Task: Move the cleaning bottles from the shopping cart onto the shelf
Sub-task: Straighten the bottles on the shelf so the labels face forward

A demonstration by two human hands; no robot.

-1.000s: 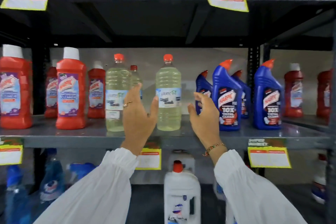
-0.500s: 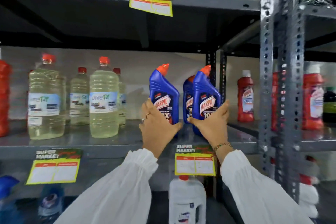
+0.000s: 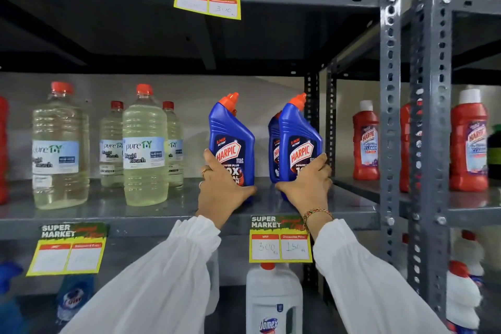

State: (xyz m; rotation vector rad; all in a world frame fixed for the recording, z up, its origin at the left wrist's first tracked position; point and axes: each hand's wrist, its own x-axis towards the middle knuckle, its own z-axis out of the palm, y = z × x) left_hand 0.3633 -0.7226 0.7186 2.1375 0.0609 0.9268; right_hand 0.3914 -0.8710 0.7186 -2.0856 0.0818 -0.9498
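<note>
Taking the yellow price tag (image 3: 280, 240) clipped to the front lip of the grey metal shelf (image 3: 135, 214) as the landmark: far to its upper left stand clear plastic bottles of pale yellow liquid bleach with red caps (image 3: 144, 145), well apart from the work, with bare shelf between them and the hands. Just above and left of the tag, the left hand (image 3: 221, 192) is wrapped around the lower body of a blue plastic angled-neck toilet-cleaner bottle with an orange cap (image 3: 231, 144), thumb across the front label and fingers round the left side; the bottle stands upright with its base on or just at the shelf surface, hidden by the hand. Directly above the tag, the right hand (image 3: 307, 187) is closed the same way around a second blue angled-neck bottle (image 3: 298, 141), which stands just in front of another blue bottle (image 3: 273, 149) behind it. These look like full, stiff-walled bottles, fairly heavy for their size, glossy and likely slick, and top-heavy because of the bent neck; the low waist, where both hands hold now, seems the safest place to grip. Open room lies in the gap between the two held bottles and toward the bleach. To the tag's upper right, the perforated grey steel upright (image 3: 390, 116) sits near the right bottle, so sliding further that way risks a knock. Beyond it stand red bathroom-cleaner bottles with white caps (image 3: 366, 144). The shelf's front edge is close to both bases, so pushing them back would seem wise.
</note>
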